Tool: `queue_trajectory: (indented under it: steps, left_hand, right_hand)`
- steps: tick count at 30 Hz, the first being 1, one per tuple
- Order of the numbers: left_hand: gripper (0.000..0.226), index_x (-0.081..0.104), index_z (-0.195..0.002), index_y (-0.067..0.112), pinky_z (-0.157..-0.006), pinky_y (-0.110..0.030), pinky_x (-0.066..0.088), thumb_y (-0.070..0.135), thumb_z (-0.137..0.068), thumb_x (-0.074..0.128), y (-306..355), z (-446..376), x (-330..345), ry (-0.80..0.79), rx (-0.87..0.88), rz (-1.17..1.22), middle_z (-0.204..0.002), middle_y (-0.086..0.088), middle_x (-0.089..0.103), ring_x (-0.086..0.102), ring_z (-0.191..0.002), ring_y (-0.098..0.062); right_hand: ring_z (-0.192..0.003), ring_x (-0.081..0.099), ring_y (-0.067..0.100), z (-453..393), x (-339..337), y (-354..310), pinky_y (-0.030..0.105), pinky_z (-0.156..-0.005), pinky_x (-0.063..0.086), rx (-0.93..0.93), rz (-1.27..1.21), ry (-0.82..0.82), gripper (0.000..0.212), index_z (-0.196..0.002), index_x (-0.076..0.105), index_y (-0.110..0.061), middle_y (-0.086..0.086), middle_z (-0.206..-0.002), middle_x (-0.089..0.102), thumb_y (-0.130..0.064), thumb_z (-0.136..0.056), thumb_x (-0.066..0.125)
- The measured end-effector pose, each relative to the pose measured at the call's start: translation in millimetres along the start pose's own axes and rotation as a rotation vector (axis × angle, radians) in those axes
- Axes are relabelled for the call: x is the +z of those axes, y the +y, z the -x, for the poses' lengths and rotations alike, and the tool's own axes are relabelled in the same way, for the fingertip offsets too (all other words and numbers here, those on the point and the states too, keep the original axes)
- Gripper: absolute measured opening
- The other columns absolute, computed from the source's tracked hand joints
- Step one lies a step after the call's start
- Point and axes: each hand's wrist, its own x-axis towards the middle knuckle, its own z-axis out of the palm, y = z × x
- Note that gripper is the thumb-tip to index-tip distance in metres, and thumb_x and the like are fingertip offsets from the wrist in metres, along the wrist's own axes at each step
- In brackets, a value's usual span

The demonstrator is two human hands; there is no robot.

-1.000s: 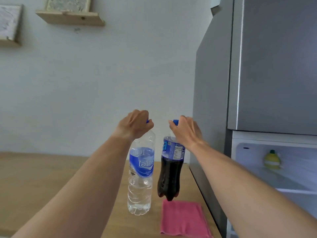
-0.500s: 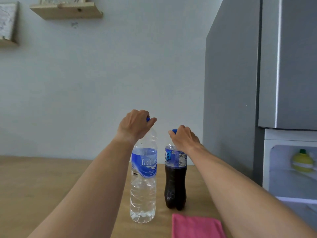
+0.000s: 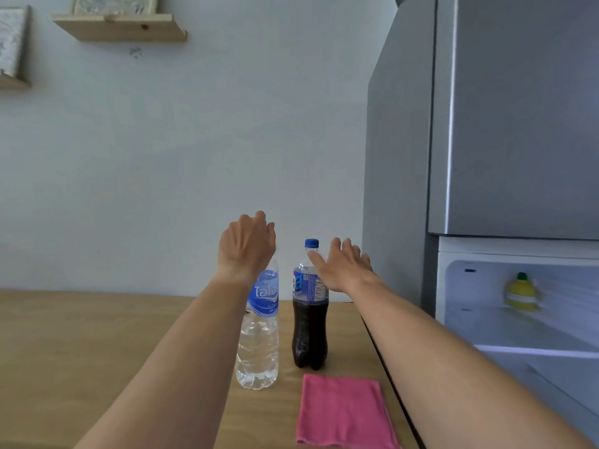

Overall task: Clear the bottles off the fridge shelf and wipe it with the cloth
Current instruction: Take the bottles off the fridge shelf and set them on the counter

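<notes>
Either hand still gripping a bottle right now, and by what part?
Nothing is held. The left hand and right hand are open, off the water bottle and cola bottle, which stand on the table.

Both bottles stand upright on the wooden counter (image 3: 97,351) near its right edge: water bottle (image 3: 258,335), cola bottle (image 3: 309,322) just beside it. My left hand (image 3: 248,246) and right hand (image 3: 345,267) hover open above them. Pink cloth (image 3: 343,413) lies flat in front, fridge (image 3: 518,124) open with a yellow lemon-shaped bottle (image 3: 522,293) inside.
</notes>
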Motion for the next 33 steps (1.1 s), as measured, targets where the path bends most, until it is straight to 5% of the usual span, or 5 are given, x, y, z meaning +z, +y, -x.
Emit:
queue_trajectory:
  steps: [3,11,15,26,33]
  left_hand:
    - [0.038,0.061,-0.116,0.004,-0.08,-0.041,0.049,0.028,-0.102,0.035,15.0,25.3,-16.5,-0.031,0.03,0.014,-0.11,-0.017,0.062,0.06,-0.098,-0.034]
    - [0.032,0.056,-0.114,0.008,-0.1,-0.037,0.04,0.026,-0.101,0.033,63.3,120.9,-37.6,-0.168,0.055,0.031,-0.115,-0.008,0.058,0.053,-0.113,-0.027]
    - [0.037,0.051,-0.127,0.009,-0.109,-0.038,0.037,0.029,-0.102,0.032,104.5,178.3,-33.8,-0.254,0.107,0.155,-0.13,-0.007,0.054,0.05,-0.124,-0.025]
    - [0.028,0.053,-0.112,0.002,-0.089,-0.037,0.045,0.02,-0.103,0.033,231.9,272.1,10.9,-0.522,0.286,0.415,-0.111,-0.016,0.063,0.059,-0.105,-0.032]
    - [0.035,0.047,-0.131,0.001,-0.097,-0.044,0.045,0.016,-0.103,0.034,292.0,285.9,92.6,-0.766,0.272,0.389,-0.127,-0.023,0.057,0.053,-0.117,-0.038]
  right_hand:
    - [-0.153,0.004,0.031,27.4,-18.5,6.0,0.048,-0.122,0.01,-0.051,-0.001,0.031,0.079,-0.159,0.0,-0.009,0.015,-0.166,-0.001,-0.058,-0.101,0.021]
    - [-0.154,0.004,0.023,136.3,-15.0,49.9,0.04,-0.122,0.007,-0.1,-0.222,-0.007,0.072,-0.159,-0.002,-0.012,0.009,-0.167,0.0,-0.048,-0.104,0.028]
    - [-0.154,-0.001,0.022,187.9,-3.6,102.3,0.039,-0.122,0.002,-0.053,-0.085,-0.063,0.071,-0.159,-0.003,-0.009,0.009,-0.167,-0.003,-0.046,-0.105,0.026]
    - [-0.154,-0.002,0.024,257.1,20.8,251.8,0.043,-0.124,0.002,0.25,0.08,-0.192,0.072,-0.159,0.002,-0.008,0.01,-0.167,-0.004,-0.048,-0.105,0.024]
    - [-0.153,0.005,0.025,232.9,76.3,321.6,0.044,-0.122,0.009,0.302,0.082,-0.23,0.067,-0.158,0.013,-0.007,0.01,-0.167,0.004,-0.046,-0.105,0.026]
